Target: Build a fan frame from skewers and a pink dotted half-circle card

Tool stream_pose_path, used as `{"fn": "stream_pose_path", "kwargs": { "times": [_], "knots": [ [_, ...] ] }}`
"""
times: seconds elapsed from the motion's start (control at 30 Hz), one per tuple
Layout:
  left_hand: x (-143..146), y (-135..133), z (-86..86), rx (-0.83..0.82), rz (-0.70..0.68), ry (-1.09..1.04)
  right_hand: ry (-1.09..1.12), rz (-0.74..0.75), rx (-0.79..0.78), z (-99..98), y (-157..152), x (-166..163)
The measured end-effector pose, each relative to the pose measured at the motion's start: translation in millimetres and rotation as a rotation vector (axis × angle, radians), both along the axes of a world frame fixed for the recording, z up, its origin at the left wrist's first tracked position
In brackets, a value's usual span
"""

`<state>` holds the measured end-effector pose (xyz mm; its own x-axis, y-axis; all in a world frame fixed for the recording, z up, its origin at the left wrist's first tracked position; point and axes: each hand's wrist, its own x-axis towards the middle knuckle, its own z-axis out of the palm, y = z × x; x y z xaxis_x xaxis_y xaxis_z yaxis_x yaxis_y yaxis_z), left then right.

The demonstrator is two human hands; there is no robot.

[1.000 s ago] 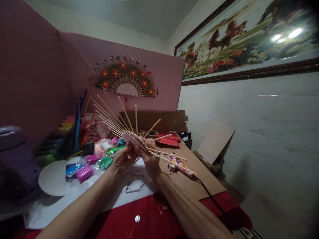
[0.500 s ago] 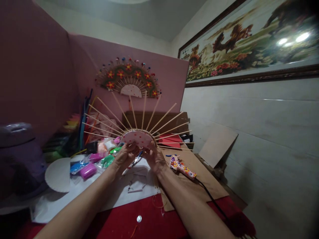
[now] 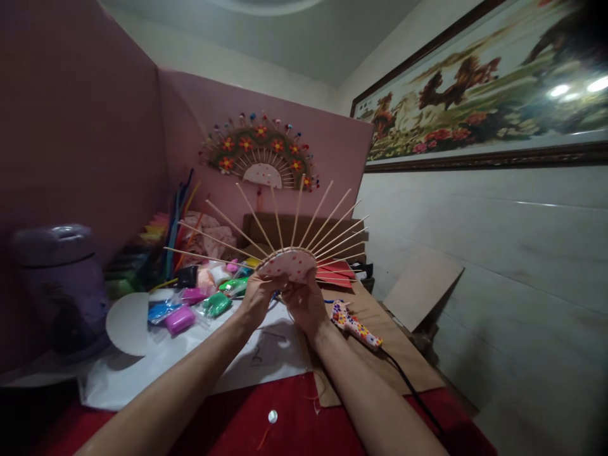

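Both my hands hold up a half-round fan frame (image 3: 289, 263), covered in white cloth with red dots. Thin wooden sticks radiate from its curved edge like a sunburst. My left hand (image 3: 259, 296) grips the lower left of the base, fingers closed on it. On the lower right, my right hand (image 3: 303, 302) is closed on the same base, its fingertips partly hidden. Behind it on the pink panel hangs a finished-looking fan (image 3: 261, 155) with orange flowers and coloured beads. A flower-patterned glue gun (image 3: 355, 326) lies right of my right hand on brown cardboard (image 3: 403, 361).
Bagged coloured clay (image 3: 179, 320) and a white half-disc (image 3: 128, 324) lie at left, near a purple bottle (image 3: 66, 291). Red paper (image 3: 335, 273) lies behind the cardboard. A small white round piece (image 3: 272, 416) sits on the red cloth (image 3: 232, 424).
The fan frame has turned and tilted in my hands, its left sticks now spread wider and its right ones bunched closer. The whole view has shifted, moving the scene slightly rightward.
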<state>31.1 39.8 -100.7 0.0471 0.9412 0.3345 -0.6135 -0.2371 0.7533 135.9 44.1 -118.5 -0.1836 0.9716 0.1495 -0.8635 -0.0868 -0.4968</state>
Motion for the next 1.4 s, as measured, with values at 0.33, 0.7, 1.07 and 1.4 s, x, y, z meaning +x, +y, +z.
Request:
{"fn": "stream_pose_path", "kwargs": {
  "times": [0.33,0.7,1.07,1.4],
  "knots": [
    [9.2,-4.9,-2.4,0.055,0.116,0.117,0.055,-0.051,-0.069,0.1,6.6,2.7],
    [10.6,-1.5,-9.2,0.174,0.044,0.273,-0.059,-0.119,0.012,-11.2,19.6,13.2],
    [-7.4,10.7,-3.5,0.116,0.213,0.503,-0.027,-0.139,-0.097,8.2,11.8,17.8],
    [-32.6,20.7,8.7,0.089,0.256,0.501,-0.171,-0.175,-0.019,17.3,5.5,23.2]
  ]
}}
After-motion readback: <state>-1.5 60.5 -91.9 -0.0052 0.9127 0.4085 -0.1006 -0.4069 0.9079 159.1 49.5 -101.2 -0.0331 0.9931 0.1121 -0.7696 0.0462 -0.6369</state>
